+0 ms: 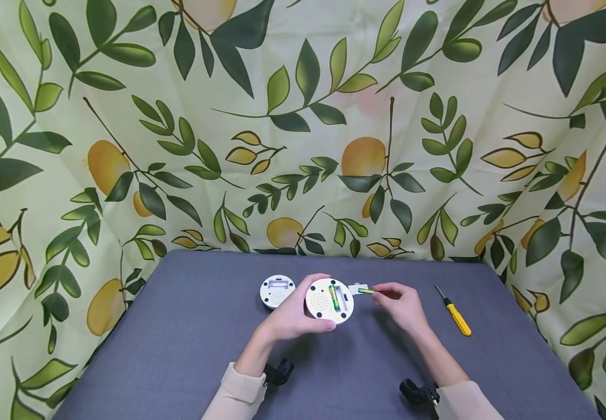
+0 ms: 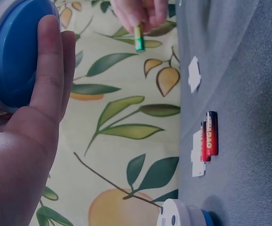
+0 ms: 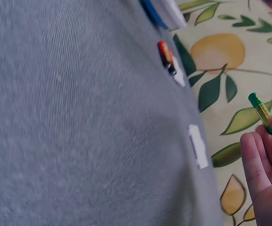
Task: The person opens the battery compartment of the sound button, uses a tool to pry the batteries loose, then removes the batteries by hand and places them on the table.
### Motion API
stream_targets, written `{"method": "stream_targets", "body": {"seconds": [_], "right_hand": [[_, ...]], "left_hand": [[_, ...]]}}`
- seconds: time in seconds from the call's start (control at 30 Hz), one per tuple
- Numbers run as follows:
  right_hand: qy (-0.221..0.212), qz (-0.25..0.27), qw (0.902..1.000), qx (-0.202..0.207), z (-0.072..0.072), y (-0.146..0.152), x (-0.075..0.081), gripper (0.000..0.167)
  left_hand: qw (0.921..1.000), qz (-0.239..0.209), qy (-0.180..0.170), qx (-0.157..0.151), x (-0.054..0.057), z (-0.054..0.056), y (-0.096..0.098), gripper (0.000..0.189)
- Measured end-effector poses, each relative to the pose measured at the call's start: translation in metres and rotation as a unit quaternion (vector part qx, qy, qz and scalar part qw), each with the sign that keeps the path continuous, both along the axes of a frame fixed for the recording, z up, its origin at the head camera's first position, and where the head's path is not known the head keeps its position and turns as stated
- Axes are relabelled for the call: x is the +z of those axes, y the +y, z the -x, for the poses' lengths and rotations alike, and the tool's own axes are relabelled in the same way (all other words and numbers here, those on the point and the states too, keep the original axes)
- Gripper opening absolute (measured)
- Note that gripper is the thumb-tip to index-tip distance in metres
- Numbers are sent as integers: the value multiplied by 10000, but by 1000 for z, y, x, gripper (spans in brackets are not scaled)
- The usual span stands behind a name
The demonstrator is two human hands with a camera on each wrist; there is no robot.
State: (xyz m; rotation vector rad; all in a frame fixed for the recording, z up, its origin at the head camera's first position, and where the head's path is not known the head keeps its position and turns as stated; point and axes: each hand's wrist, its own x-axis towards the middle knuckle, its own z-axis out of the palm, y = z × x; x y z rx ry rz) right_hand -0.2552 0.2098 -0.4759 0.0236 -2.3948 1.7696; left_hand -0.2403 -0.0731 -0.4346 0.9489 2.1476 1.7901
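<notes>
My left hand (image 1: 293, 318) grips a round white device (image 1: 319, 301) by its edges, its dotted underside facing me. One green battery (image 1: 333, 297) lies in its uncovered battery compartment; the slot beside that battery is bare. In the left wrist view the device's other side is a smooth blue dome (image 2: 20, 52). Just right of the device, my right hand (image 1: 401, 306) pinches a second green battery (image 3: 261, 112) between thumb and fingers, its end pointing toward the compartment. Behind this battery a small white cover (image 1: 354, 288) lies on the table.
A matching round device (image 1: 268, 295) stands on the grey table (image 1: 203, 326) to the left, compartment uncovered. Red and black batteries (image 2: 212, 133) lie by another white cover (image 2: 198, 170). A yellow-handled screwdriver (image 1: 458, 318) is at the right. Leaf-patterned cloth (image 1: 313, 134) hangs behind.
</notes>
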Motion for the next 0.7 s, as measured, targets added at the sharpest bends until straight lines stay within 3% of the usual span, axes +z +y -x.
{"method": "stream_targets", "body": {"seconds": [0.23, 0.53, 0.7], "right_hand": [[-123, -77, 9999, 25, 12, 4, -12, 21], [-387, 387, 9983, 208, 25, 4, -26, 23], [-447, -32, 9988, 209, 31, 3, -31, 17]], "left_hand": [[10000, -45, 1, -45, 0, 0, 1, 88], [10000, 35, -7, -10, 2, -1, 1, 88], [10000, 60, -6, 1, 2, -2, 1, 88]]}}
